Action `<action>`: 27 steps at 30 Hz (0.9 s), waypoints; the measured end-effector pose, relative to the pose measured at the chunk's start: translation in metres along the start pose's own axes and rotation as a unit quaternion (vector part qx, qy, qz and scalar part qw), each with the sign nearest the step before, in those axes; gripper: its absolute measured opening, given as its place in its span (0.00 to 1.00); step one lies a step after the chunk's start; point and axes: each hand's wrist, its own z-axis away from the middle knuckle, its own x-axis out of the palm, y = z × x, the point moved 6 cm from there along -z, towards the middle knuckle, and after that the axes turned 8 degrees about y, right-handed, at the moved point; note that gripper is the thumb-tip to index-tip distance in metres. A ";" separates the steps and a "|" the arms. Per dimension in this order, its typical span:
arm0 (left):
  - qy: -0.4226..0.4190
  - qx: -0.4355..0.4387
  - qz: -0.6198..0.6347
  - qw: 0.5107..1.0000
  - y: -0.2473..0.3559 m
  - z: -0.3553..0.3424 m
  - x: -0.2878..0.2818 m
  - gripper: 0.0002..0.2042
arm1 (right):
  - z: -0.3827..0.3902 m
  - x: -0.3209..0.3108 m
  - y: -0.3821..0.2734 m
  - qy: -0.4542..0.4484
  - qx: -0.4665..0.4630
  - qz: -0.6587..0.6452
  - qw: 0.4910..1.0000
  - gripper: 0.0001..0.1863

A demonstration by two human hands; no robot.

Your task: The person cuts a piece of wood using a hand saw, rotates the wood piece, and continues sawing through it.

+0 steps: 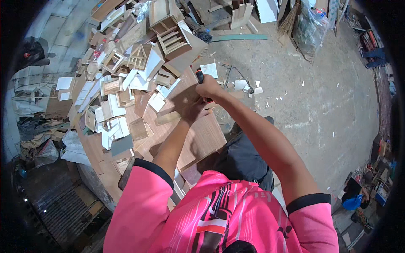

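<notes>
My right hand [208,87] is closed around a tool with a black and orange handle [199,76]; the fist hides most of it, so its exact kind cannot be made out. Just below and to the left, my left hand [195,110] grips the near edge of a brown wooden board [184,90], its fingers partly hidden. Both hands are close together over the wood-grain worktop [206,135]. A pale wooden strip [168,118] lies beside my left wrist.
Wood offcuts and small wooden frames [137,57] pile up on the left. A white board piece [209,70] and scraps lie beyond my hands. A broom [289,19] and a filled clear plastic bag [311,31] stand at the far right. A white sack [75,147] sits at left.
</notes>
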 end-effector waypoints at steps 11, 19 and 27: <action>-0.091 0.024 -0.012 0.996 -0.021 0.030 0.024 0.25 | 0.042 0.007 0.001 -0.014 -0.031 -0.035 0.999 0.12; -0.026 0.078 -0.047 0.996 -0.023 0.037 0.018 0.32 | 0.041 0.000 -0.021 -0.033 0.057 -0.043 0.997 0.08; -0.088 0.031 -0.030 0.995 -0.016 0.029 0.018 0.32 | 0.033 -0.001 -0.013 -0.029 0.014 -0.023 0.999 0.07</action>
